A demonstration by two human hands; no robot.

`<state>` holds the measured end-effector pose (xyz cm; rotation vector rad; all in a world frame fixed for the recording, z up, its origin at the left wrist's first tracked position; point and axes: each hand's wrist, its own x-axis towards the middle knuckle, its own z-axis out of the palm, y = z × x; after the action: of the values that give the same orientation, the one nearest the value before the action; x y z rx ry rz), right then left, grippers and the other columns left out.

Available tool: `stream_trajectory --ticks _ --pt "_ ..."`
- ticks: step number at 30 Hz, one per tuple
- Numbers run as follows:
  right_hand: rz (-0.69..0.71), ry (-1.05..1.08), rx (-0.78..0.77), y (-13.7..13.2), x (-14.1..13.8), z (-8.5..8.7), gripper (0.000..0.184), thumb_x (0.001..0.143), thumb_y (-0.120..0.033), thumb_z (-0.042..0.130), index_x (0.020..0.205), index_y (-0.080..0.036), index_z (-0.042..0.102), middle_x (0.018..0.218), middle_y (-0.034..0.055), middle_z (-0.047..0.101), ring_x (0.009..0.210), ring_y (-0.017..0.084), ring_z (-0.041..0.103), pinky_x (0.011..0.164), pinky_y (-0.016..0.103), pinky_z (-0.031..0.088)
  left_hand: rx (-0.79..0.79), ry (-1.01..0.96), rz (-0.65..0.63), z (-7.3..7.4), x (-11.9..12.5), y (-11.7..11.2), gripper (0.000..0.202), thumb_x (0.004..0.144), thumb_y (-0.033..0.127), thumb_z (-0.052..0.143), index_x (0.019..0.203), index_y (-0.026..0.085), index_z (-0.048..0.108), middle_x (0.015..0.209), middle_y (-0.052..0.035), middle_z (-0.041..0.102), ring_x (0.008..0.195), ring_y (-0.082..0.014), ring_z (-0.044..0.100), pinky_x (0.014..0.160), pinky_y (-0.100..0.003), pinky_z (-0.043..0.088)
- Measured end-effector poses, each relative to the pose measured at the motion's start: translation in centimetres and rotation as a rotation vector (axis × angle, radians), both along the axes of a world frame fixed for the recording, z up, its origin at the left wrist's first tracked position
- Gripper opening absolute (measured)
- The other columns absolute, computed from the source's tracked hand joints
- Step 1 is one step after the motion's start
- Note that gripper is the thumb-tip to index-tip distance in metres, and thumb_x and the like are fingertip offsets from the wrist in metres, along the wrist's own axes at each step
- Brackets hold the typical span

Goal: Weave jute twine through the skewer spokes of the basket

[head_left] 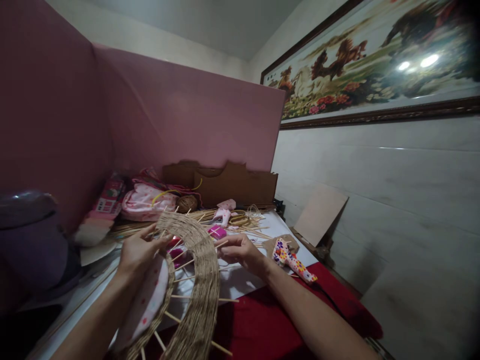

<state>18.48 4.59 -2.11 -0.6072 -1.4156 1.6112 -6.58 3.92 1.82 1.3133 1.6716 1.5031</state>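
A curved frame of thin wooden sticks woven with brown twine (206, 270) stands tilted in front of me. Its wide outer band and narrow inner band are joined by bare sticks, and white dotted cloth (152, 300) fills the part inside the inner band. My left hand (140, 250) is closed on the frame's upper left side, fingertips near the inner band. At the outer edge, my right hand (243, 252) has its fingers pinched together beside a protruding stick end (222, 244). What lies between those fingertips is too small to make out.
A flower-patterned glue gun (292, 260) rests on cardboard (268, 245) at the right. Behind the frame are a pink tape-like object (216, 231), a twine ball (186, 203), loose sticks (131, 227) and pink cloth (146, 202). A lidded bin (33, 245) stands left; red cloth (247, 325) covers the near table.
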Motion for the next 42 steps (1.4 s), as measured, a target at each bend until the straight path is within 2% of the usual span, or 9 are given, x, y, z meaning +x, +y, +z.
stream_trajectory --ticks 4,10,14,21,25,27,31,35,42 --pt "0.040 0.045 -0.118 -0.3 -0.1 0.5 0.037 0.061 -0.037 0.077 0.087 -0.012 0.069 0.065 0.0017 0.059 0.051 0.005 0.043 0.045 0.018 0.024 -0.035 0.056 0.071 -0.2 -0.1 0.1 0.073 0.051 0.038 0.076 0.116 0.007 0.060 0.095 -0.0138 0.071 0.087 -0.0279 0.066 0.067 -0.031 0.053" --pt "-0.035 -0.074 -0.124 -0.6 -0.6 0.5 0.047 0.059 -0.056 0.074 0.063 -0.012 0.058 0.050 -0.0048 0.045 0.044 0.004 0.036 0.044 0.018 0.026 0.047 -0.008 -0.029 -1.2 0.7 -0.1 0.058 0.055 0.037 0.074 0.107 0.013 0.065 0.077 -0.0068 0.073 0.068 -0.0223 0.068 0.054 -0.025 0.050" --pt "-0.126 -0.052 -0.047 -0.5 -0.6 0.2 0.049 0.066 -0.058 0.068 0.059 -0.012 0.055 0.048 -0.0047 0.044 0.041 0.004 0.033 0.042 0.019 0.020 0.085 -0.044 -0.051 -1.4 1.2 -0.2 0.053 0.054 0.036 0.075 0.102 0.014 0.067 0.076 -0.0054 0.073 0.064 -0.0201 0.067 0.054 -0.024 0.049" --pt "-0.060 -0.056 -0.053 -0.6 -0.4 0.5 0.047 0.065 -0.050 0.072 0.049 -0.014 0.047 0.042 -0.0094 0.028 0.039 0.002 0.018 0.042 0.022 0.009 0.093 -0.011 -0.072 -1.8 1.5 -0.2 0.055 0.055 0.037 0.075 0.105 0.016 0.066 0.064 -0.0008 0.069 0.057 -0.0179 0.063 0.052 -0.024 0.046" --pt "-0.091 -0.046 -0.089 -0.6 -0.3 0.6 0.043 0.061 -0.047 0.075 0.052 -0.012 0.052 0.042 -0.0083 0.033 0.038 0.002 0.019 0.041 0.022 0.009 0.107 0.040 -0.073 -1.8 1.3 0.2 0.055 0.058 0.043 0.071 0.103 0.013 0.066 0.080 -0.0065 0.071 0.071 -0.0208 0.065 0.058 -0.026 0.048" --pt "-0.114 -0.031 -0.101 -0.5 -0.2 0.5 0.042 0.061 -0.045 0.076 0.049 -0.013 0.051 0.041 -0.0084 0.033 0.037 0.002 0.018 0.040 0.021 0.009 0.099 0.058 0.016 -1.7 0.6 0.7 0.056 0.062 0.049 0.066 0.103 0.010 0.066 0.089 -0.0101 0.070 0.076 -0.0217 0.064 0.060 -0.027 0.049" --pt "-0.138 0.050 -0.179 -0.3 0.6 0.8 0.028 0.061 -0.032 0.077 0.056 -0.011 0.059 0.042 -0.0064 0.045 0.034 0.001 0.026 0.035 0.018 0.019 0.069 0.088 0.222 -1.8 -2.2 1.8 0.055 0.072 0.050 0.053 0.107 0.009 0.063 0.088 -0.0123 0.069 0.070 -0.0213 0.064 0.053 -0.028 0.048" --pt "-0.107 0.175 -0.261 -0.3 1.7 1.2 0.019 0.065 -0.022 0.072 0.082 -0.014 0.069 0.072 0.0026 0.070 0.059 0.012 0.062 0.056 0.022 0.048 0.031 0.191 0.304 -1.9 -4.5 2.3 0.040 0.071 0.033 0.054 0.101 0.011 0.065 0.092 -0.0124 0.069 0.081 -0.0231 0.064 0.063 -0.029 0.049" --pt "-0.173 0.261 -0.328 0.8 3.4 0.3 0.013 0.066 -0.024 0.066 0.077 -0.019 0.070 0.073 0.0009 0.072 0.061 0.019 0.067 0.057 0.029 0.055 -0.036 0.433 0.004 -2.5 -2.6 1.2 0.038 0.054 0.034 0.071 0.089 0.020 0.069 0.083 -0.0036 0.070 0.079 -0.0216 0.063 0.067 -0.027 0.046"
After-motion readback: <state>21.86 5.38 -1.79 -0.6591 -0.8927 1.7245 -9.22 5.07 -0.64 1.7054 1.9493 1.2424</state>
